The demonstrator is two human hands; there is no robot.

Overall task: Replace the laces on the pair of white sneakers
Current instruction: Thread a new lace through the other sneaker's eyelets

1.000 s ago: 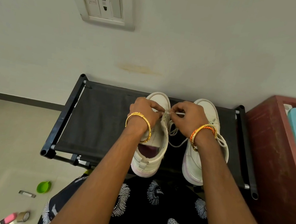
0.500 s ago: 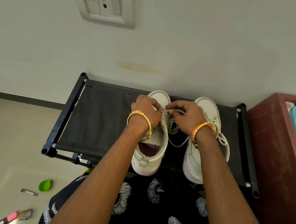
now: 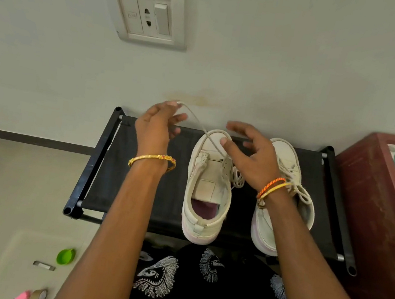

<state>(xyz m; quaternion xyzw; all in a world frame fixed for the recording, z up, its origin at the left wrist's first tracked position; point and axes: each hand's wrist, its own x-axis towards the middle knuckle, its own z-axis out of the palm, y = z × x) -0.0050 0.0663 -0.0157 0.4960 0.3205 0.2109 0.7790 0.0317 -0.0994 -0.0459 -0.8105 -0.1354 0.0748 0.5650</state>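
Note:
Two white sneakers stand side by side on a black fabric rack (image 3: 135,191), toes toward the wall. The left sneaker (image 3: 208,186) shows a bare tongue with only one lace row at the bottom eyelets. My left hand (image 3: 155,125) is raised up and to the left, pinching the end of a white lace (image 3: 199,124) that runs taut down to that sneaker's right eyelets. My right hand (image 3: 248,153) hovers with spread fingers between the two shoes, holding nothing. The right sneaker (image 3: 287,186) is laced, partly hidden by my right wrist.
A dark red cabinet (image 3: 370,202) with a light blue lid stands at the right. On the floor at lower left lie a green cap (image 3: 65,256), a small metal piece, a tape roll and a pink item. A wall socket (image 3: 147,14) is above.
Both hands were pinching at the left sneaker's eyelets. Now my left hand has pulled the lace up and left, and my right hand has let go and spread its fingers.

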